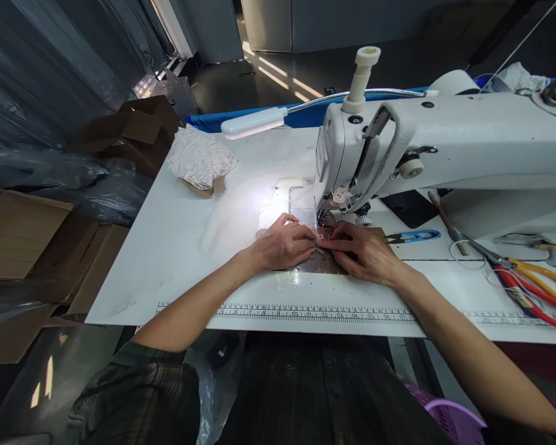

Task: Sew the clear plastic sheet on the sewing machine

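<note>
Just in front of the presser foot of a white sewing machine (380, 142), my two hands meet fingertip to fingertip. My left hand (285, 245) is closed, its fingers bent and pressed together at a small pale piece with a red mark (320, 237). From the other side my right hand (364, 250) pinches toward the same piece, index finger and thumb stretched close to it. Fingers cover most of the piece, and its material is hard to make out. Beneath the hands lies a shiny brownish plate (322, 266) with small bits on it.
White lace (201, 157) sits on a small box at the table's back left. A lamp (254, 122) lights the needle area. Blue thread snips (414, 237) and orange-and-red-handled scissors (542, 287) lie right. A printed ruler (306, 313) follows the front edge. Cardboard boxes (23, 235) stand left.
</note>
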Action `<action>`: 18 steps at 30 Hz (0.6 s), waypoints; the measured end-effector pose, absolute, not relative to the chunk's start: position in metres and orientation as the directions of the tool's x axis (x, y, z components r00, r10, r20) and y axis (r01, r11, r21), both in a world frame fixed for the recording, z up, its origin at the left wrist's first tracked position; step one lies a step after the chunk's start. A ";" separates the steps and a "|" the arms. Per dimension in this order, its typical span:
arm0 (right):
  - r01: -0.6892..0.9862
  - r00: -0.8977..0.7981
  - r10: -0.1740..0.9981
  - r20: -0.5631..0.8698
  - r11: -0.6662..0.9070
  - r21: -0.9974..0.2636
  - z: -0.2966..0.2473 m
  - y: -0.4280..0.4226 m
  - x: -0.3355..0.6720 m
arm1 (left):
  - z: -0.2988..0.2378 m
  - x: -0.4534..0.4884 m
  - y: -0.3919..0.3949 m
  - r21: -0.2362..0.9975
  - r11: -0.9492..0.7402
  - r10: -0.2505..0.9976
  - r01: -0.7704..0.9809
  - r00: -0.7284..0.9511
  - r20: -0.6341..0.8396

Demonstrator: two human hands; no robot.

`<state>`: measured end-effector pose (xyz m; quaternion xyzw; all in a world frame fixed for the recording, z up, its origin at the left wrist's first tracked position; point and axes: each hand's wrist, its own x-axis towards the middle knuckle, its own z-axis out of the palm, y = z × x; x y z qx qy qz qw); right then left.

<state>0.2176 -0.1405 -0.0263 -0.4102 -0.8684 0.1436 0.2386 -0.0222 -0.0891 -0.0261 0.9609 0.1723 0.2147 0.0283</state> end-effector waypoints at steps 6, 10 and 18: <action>0.670 -0.588 0.753 0.294 0.658 -0.343 -0.029 -0.142 0.216 | -0.020 -0.023 -0.094 0.208 -0.922 0.384 0.326 0.832 0.400; 0.672 -0.584 0.750 0.310 0.661 -0.332 -0.030 -0.142 0.218 | -0.019 -0.022 -0.094 0.205 -0.846 0.527 0.493 0.712 0.463; 0.660 -0.574 0.747 0.336 0.665 -0.349 -0.031 -0.141 0.217 | -0.031 -0.019 -0.092 0.138 -0.864 0.492 0.485 0.751 0.441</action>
